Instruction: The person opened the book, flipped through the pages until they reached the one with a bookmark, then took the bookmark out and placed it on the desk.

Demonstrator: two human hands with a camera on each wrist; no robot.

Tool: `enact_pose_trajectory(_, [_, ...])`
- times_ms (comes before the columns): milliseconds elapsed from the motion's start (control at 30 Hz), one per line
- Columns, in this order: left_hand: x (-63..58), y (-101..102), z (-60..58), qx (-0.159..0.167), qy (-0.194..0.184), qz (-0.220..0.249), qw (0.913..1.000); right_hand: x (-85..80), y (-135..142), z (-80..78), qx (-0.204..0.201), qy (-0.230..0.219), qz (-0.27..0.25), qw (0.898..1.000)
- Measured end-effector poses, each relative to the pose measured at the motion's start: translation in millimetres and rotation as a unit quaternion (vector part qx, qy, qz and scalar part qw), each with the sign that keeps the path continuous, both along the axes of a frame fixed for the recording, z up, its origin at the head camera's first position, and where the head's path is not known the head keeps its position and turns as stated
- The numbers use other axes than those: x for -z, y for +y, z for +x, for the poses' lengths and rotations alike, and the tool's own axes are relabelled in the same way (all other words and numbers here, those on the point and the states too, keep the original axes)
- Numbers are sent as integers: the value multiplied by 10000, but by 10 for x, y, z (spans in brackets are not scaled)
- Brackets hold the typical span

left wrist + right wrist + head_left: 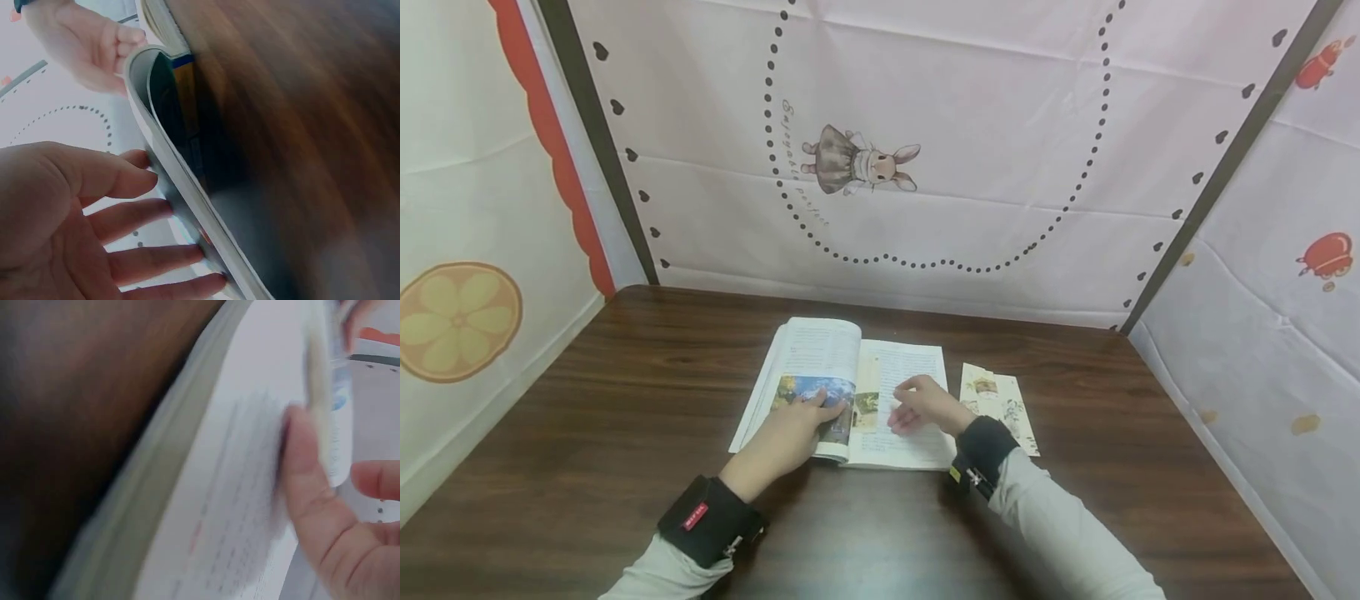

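One left hand is resting spread fingers on open book; right hand is hovering above, fingers loosely parted, gripping nothing.

Your head camera is looking forward and down from above. Your wrist cameras are peering closely along the open book, which all views are sharing.

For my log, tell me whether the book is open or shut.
Open: the book lies spread on the table, its left page and right page both facing up, with the left hand on the left page.
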State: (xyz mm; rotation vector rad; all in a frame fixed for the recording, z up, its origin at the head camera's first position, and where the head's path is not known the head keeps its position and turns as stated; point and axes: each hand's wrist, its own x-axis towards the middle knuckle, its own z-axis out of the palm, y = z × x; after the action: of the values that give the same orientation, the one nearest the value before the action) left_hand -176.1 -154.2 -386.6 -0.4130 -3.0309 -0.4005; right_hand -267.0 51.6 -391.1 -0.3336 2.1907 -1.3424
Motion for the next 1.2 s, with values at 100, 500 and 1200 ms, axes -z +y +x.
enact_pose_trajectory(100, [-17, 50, -4, -136, -127, -12, 9998, 42, -121, -64, -35, -190, -141, 9997])
enact_pose_trajectory(500, [-45, 341, 54, -822, -457, -428, 9946, 143, -459, -39, 280, 420, 135, 9986])
enact_pose_trajectory(1200, [-61, 429, 2, -625, -75, -567, 9964, -48, 1398, -211, 228, 274, 859, 9957])
